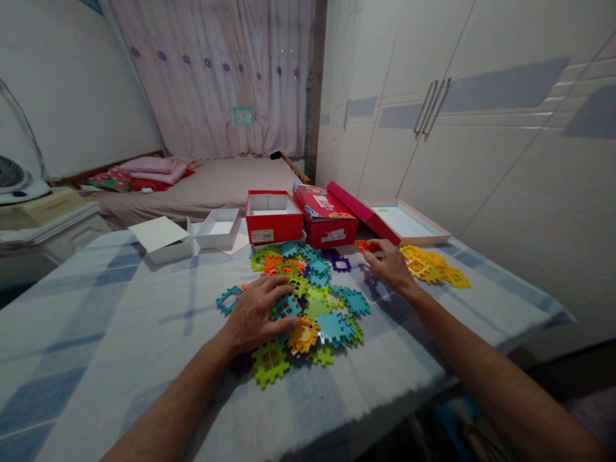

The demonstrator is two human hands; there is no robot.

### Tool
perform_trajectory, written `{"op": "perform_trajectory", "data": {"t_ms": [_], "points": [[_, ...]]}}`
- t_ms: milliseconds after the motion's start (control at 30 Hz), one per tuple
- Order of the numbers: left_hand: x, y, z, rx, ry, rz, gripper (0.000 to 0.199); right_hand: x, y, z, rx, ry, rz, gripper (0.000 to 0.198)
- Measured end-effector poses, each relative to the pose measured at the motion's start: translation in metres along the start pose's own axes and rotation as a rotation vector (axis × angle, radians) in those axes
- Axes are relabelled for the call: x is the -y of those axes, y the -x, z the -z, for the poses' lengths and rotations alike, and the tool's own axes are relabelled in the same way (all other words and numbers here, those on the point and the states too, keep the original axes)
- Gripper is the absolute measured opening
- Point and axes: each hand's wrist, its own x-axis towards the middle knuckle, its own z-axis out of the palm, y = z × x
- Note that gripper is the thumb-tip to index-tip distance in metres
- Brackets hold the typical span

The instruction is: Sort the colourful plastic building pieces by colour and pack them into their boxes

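My left hand (262,311) lies over the left side of a mixed pile of plastic interlocking tiles, its fingers apart and touching the pieces. Under and beside its fingers are a blue window tile (287,307), a yellow tile (304,335) and green tiles (270,363). My right hand (389,264) is raised a little above the cloth, right of the pile, pinching an orange tile (366,246). Two purple tiles, one a hollow frame (341,264), lie between the pile and this hand. Just right of its wrist is a heap of yellow tiles (436,266).
Behind the pile stand an open red box (274,232), a red box with printed packaging on top (332,232), a leaning red lid (360,210) and a shallow tray (433,232). White boxes (219,239) stand at the back left of the cloth-covered table (120,327).
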Motion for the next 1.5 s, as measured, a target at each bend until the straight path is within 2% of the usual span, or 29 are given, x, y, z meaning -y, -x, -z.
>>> {"op": "perform_trajectory", "data": {"t_ms": [100,200,300,400,500,600,700,833,933,1033,1100,1167,1233,1300,1500], "points": [[-0.003,-0.002,0.001,-0.045,0.04,0.068,0.035,-0.02,-0.006,0.005,-0.01,0.283,0.118,0.039],[-0.002,-0.003,0.002,-0.102,0.07,0.153,0.028,-0.014,0.003,0.003,0.009,0.417,0.215,0.037],[0.001,-0.002,0.004,-0.162,0.043,0.28,0.023,0.024,0.028,-0.003,0.137,0.32,0.319,0.032],[0.003,-0.001,0.006,-0.229,0.045,0.409,0.023,0.075,0.062,-0.014,0.404,0.186,0.413,0.032],[0.005,-0.002,0.008,-0.292,0.136,0.485,0.025,0.11,0.088,-0.027,0.536,0.245,0.478,0.041],[0.008,-0.004,0.009,-0.394,0.203,0.564,0.024,0.122,0.101,-0.039,0.562,0.329,0.494,0.043],[0.017,-0.004,0.011,-0.484,0.202,0.636,0.019,0.12,0.103,-0.045,0.545,0.333,0.444,0.042],[0.033,-0.001,0.009,-0.461,0.097,0.719,0.021,0.116,0.101,-0.039,0.554,0.268,0.404,0.042],[0.039,0.0,0.008,-0.496,-0.011,0.666,0.024,0.113,0.094,-0.025,0.537,0.208,0.366,0.042],[0.037,0.0,0.01,-0.528,-0.142,0.466,0.023,0.111,0.084,-0.007,0.451,0.18,0.384,0.042],[0.032,0.0,0.011,-0.444,-0.188,0.304,0.026,0.112,0.079,0.0,0.429,0.159,0.419,0.042],[0.027,0.001,0.01,-0.3,-0.207,0.195,0.03,0.114,0.075,0.0,0.433,0.117,0.44,0.041],[0.026,0.001,0.007,-0.191,-0.21,0.18,0.03,0.117,0.073,-0.008,0.436,0.067,0.451,0.041],[0.029,0.002,0.004,-0.154,-0.194,0.222,0.029,0.119,0.072,-0.022,0.455,0.046,0.458,0.042],[0.039,0.004,0.0,-0.238,-0.168,0.334,0.032,0.118,0.074,-0.052,0.543,0.188,0.415,0.039]]}}
